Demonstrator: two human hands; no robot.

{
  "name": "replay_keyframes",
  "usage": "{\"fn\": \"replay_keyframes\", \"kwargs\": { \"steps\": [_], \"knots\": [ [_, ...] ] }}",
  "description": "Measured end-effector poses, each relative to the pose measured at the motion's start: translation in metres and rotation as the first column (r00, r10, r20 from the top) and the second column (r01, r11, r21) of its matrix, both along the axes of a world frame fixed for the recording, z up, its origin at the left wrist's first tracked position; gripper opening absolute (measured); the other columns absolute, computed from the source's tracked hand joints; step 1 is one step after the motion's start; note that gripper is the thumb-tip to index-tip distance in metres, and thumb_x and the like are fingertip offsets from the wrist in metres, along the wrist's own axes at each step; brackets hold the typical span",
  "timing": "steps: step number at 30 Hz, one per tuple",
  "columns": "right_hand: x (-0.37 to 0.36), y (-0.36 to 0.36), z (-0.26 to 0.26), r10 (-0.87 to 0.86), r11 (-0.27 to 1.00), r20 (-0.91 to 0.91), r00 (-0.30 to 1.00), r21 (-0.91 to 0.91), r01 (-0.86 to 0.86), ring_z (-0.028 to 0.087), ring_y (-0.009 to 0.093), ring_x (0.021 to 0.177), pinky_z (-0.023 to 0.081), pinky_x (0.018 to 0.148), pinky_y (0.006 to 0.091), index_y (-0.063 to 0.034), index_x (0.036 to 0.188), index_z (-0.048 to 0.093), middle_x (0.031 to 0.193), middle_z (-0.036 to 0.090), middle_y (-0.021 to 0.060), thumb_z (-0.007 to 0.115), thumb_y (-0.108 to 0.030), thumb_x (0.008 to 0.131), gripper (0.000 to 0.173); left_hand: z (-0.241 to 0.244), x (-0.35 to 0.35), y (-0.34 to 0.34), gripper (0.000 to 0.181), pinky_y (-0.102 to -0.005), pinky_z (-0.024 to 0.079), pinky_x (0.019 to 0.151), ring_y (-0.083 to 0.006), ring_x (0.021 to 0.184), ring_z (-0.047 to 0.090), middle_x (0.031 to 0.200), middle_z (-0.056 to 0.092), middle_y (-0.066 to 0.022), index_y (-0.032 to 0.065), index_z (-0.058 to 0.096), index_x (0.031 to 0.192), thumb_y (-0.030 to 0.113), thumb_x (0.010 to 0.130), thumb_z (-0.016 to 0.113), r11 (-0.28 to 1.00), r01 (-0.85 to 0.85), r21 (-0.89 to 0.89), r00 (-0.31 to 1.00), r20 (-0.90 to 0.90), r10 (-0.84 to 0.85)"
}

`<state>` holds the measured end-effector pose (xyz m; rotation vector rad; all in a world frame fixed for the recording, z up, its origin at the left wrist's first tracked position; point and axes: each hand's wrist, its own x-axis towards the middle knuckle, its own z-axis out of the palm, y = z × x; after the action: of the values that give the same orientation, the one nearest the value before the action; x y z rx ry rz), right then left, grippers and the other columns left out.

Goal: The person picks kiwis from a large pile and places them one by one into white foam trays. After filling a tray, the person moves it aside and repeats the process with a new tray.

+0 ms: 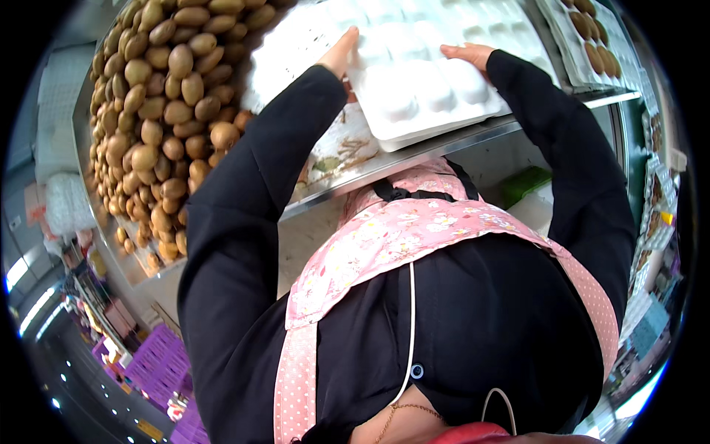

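A small stack of white moulded fruit trays [427, 83] is held between my hands, tilted over the near edge of the worktable, with its rounded cups bulging towards me. My left hand [339, 54] grips its left side, thumb up along the rim. On the right side, my right hand [471, 54] lays its thumb on the tray, and its other fingers are hidden behind. More white cupped trays [488, 28] lie just beyond, washed out by glare. To the left of my left arm, a large heap of brown kiwifruit [172, 94] covers the table.
The table's metal front edge [410, 157] runs before my waist. Dry stems and leaf bits [349, 150] litter its surface. At the upper right, trays with kiwifruit [596, 44] sit on a ledge. Purple plastic crates [158, 363] stand at the lower left. Something green [524, 184] lies under the table.
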<state>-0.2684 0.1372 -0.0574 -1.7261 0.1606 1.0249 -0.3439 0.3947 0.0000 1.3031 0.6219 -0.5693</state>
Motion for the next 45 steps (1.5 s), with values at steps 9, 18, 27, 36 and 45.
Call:
{"fn": "replay_keyframes", "kwargs": {
  "steps": [9,18,27,36,45],
  "knots": [
    [-0.021,-0.005,0.041,-0.011,0.967,0.389,0.921,0.239,-0.089,0.054,0.024,0.103,0.04,0.092,0.0338,-0.0018,0.12,0.051,0.112,0.059,0.0159,0.067,-0.055,0.07,0.075,-0.052,-0.007,0.016,0.054,-0.0409,0.04,0.095,-0.0268,0.111,0.05,0.122,0.051,-0.0117,0.0024,0.041,0.127,0.037,0.086,0.046,0.815,-0.043,-0.578,0.959,0.206,0.197],
    [0.185,-0.386,0.048,-0.148,0.362,0.938,0.314,-0.244,0.9,0.053,0.026,0.11,0.042,0.09,0.0374,-0.0054,0.121,0.052,0.116,0.057,0.0169,0.062,-0.063,0.067,0.079,0.001,0.071,-0.105,0.058,-0.0385,0.035,0.098,-0.0258,0.113,0.047,0.125,0.049,-0.01,0.0048,0.041,0.128,0.041,0.083,0.049,0.784,-0.153,-0.602,0.693,0.5,0.519],
    [0.195,-0.551,0.058,-0.417,0.505,0.892,-0.173,0.386,0.772,0.058,0.022,0.059,0.046,0.06,0.0317,-0.0004,0.096,0.06,0.071,0.063,0.0076,0.059,-0.035,0.084,0.037,0.068,0.181,-0.292,0.059,-0.0403,0.036,0.099,-0.0275,0.115,0.046,0.126,0.048,-0.0098,0.0087,0.041,0.129,0.043,0.082,0.048,0.767,-0.132,-0.627,0.606,0.561,0.563],
    [0.05,-0.356,0.036,0.47,0.851,0.883,-0.013,-0.449,0.273,0.044,0.03,0.109,0.039,0.094,0.0395,-0.0049,0.103,0.056,0.11,0.047,0.0134,0.056,-0.013,0.068,0.035,0.017,0.279,-0.431,0.052,-0.0396,0.045,0.089,-0.0282,0.1,0.056,0.109,0.056,-0.012,0.0054,0.048,0.119,0.035,0.077,0.058,0.803,0.081,-0.59,0.903,0.385,0.192],
    [0.133,-0.448,0.063,0.179,0.84,0.983,0.036,-0.172,0.515,0.049,0.031,0.105,0.037,0.092,0.0368,-0.0014,0.121,0.045,0.113,0.051,0.0168,0.063,-0.035,0.081,0.056,-0.053,0.266,-0.451,0.039,-0.0314,0.047,0.071,-0.0197,0.079,0.056,0.098,0.056,-0.0127,-0.0055,0.049,0.106,0.024,0.082,0.058,0.952,-0.306,0.021,0.806,0.537,0.247]
  ]
}}
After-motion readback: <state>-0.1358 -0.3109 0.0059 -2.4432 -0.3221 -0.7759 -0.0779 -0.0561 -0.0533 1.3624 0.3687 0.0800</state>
